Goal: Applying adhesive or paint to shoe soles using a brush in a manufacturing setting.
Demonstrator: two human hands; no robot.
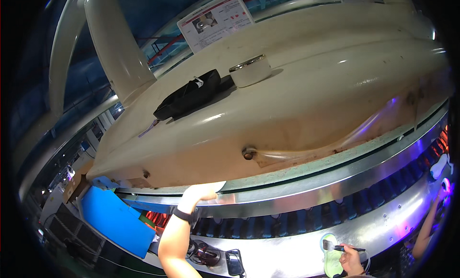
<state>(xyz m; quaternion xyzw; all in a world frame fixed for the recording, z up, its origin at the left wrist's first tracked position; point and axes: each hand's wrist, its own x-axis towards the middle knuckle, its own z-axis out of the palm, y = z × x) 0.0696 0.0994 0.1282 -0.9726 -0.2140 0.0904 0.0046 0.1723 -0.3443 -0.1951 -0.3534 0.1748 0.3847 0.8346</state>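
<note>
My right hand (352,261) is closed around the dark handle of a small flat brush (339,248). The brush head lies over the wide end of a pale green, sole-shaped piece (332,264) on the bright metal surface. My left hand (197,193), with a black band on its wrist, reaches to the metal rail below the cream-coloured housing. Its fingers are bent around a flat white piece (216,186) with a rounded end; glare blurs where hand and piece meet.
A curved line of dark rollers (282,224) runs beside the metal surface (282,256). A phone-like black device (234,262) stands near my left forearm. A blue panel (112,220) is at left. On the housing (306,105) lie a black pouch (189,93) and a round tin (250,71). Another person's arm (426,230) is at right.
</note>
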